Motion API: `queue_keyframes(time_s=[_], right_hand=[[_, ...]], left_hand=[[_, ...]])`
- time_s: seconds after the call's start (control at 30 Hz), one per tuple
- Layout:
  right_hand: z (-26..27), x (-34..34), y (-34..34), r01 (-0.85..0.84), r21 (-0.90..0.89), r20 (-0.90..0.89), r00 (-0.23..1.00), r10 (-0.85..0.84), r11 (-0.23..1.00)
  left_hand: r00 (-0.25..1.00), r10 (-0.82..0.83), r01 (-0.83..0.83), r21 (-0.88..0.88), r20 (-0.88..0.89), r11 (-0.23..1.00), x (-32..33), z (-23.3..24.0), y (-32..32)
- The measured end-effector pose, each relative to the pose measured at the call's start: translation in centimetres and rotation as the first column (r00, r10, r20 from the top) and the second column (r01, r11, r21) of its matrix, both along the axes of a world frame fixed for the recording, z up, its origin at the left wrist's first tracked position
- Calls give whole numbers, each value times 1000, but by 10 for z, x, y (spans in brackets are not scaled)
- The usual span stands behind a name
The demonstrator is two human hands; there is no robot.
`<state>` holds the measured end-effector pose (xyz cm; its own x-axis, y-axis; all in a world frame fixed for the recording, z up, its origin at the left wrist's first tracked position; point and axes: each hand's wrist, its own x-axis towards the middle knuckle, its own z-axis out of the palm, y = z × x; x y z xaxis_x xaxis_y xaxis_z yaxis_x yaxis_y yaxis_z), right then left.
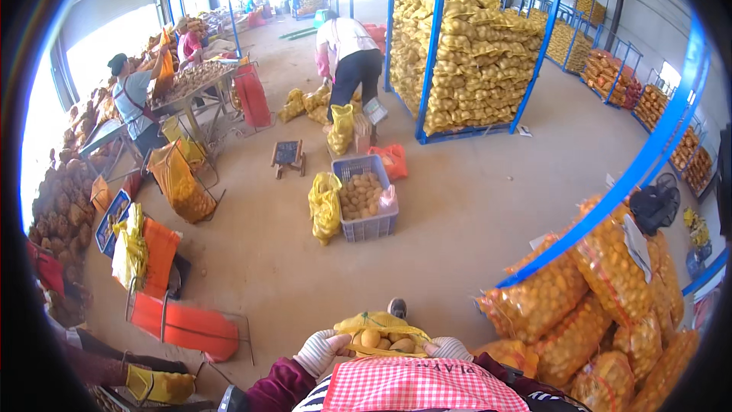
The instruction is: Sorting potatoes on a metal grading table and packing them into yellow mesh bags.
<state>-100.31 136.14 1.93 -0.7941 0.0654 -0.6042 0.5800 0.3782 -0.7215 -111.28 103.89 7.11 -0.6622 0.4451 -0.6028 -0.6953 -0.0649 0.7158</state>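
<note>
A yellow mesh bag (372,320) of potatoes (384,342) is held in front of my body, its mouth spread apart. My left hand (320,350), in a whitish knit glove with bare fingertips, grips the left side of the rim. On the right side of the rim is my right hand (449,349), similarly gloved, its fingers partly hidden by the bag. Below the bag lies a red-and-white checked apron (423,383). One shoe (397,308) shows just beyond the bag.
Ahead stands a plastic crate (369,230) of potatoes beside a full yellow mesh bag (325,206). A person (349,51) bends over farther back. Orange mesh sacks (549,292) and a blue metal post (617,194) are on the right. A red cloth-covered frame (183,326) stands at left.
</note>
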Motion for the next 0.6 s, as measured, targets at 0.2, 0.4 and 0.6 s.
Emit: queue_keyframes(time_s=[0.2,0.4,0.6], right_hand=[[-54,-177,63,-132,-57,35,990,135,990],[21,-374,73,-361,-21,-30,932,361,932],[49,-573,40,-302,-72,-214,936,281,951]], left_hand=[[964,152,-138,-79,219,987,-135,18,53],[912,369,-366,-48,179,929,-246,0,53],[870,431,-482,228,241,846,-399,-41,50]])
